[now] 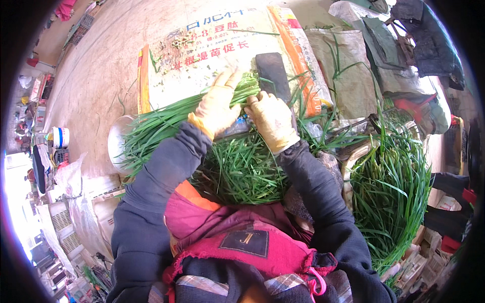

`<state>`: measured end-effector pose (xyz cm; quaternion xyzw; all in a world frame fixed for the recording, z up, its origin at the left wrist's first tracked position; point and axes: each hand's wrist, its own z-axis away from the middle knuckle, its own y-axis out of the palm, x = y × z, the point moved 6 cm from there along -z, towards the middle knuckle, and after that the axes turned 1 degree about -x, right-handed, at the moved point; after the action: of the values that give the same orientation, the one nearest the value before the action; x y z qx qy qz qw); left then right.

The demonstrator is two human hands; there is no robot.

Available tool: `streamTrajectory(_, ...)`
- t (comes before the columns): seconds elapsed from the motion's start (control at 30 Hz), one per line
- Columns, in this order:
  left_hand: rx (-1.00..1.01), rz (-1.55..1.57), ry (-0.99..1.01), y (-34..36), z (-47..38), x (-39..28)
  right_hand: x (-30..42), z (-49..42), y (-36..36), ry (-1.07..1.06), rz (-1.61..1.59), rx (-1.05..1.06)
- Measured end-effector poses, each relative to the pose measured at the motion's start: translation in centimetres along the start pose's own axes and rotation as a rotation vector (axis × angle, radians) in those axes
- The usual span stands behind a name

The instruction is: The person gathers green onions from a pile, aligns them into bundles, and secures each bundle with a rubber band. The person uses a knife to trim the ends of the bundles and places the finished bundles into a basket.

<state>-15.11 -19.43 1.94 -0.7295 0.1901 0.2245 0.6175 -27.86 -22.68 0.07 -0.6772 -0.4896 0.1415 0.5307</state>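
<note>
A long bunch of garlic chives [166,113] lies across the front of a printed woven sack [212,49], its pale cut stems to the right. My gloved left hand [218,102] is laid over the bunch near the stem end, fingers across it and thumb on the near side. My gloved right hand [271,121] has curled fingers against the near side of the stems; whatever is between its fingertips is hidden. Just beyond that hand, a dark, broad cleaver blade [273,74] rests on the sack. Loose green leaves [246,170] are heaped below both hands.
At the right, a pale crate [348,178] holds upright chives [390,189]. Under the leaf tips sits a round metal vessel [117,142]. Chive trimmings [185,39] dot the sack. Another woven sack [352,72] and dark clothing [435,45] lie at the upper right.
</note>
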Motion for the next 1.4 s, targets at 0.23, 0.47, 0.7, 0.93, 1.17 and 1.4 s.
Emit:
streamTrajectory(0.23,0.341,0.285,-0.174,0.0,-2.0,5.4,-2.9,-1.3,1.7,-0.228,-0.343,0.124)
streamTrajectory(0.47,0.286,0.112,-0.184,0.5,-1.3,4.8,-7.2,-0.9,4.0,0.295,-0.976,0.298)
streamTrajectory(0.7,0.238,0.591,-0.325,1.0,-1.6,7.5,-8.0,0.9,3.3,0.664,-1.24,0.09)
streamTrajectory(0.93,-0.319,0.687,-0.353,-1.5,-3.0,11.9,-3.4,0.6,-0.5,0.168,-0.492,-0.116)
streamTrajectory(1.17,-0.006,0.022,0.091,-1.9,-5.4,5.0,-1.0,-1.2,0.6,-0.144,-0.087,0.045)
streamTrajectory(1.4,0.457,0.486,-0.166,1.7,-3.6,6.8,-1.3,-3.6,1.8,-0.44,-0.113,0.222)
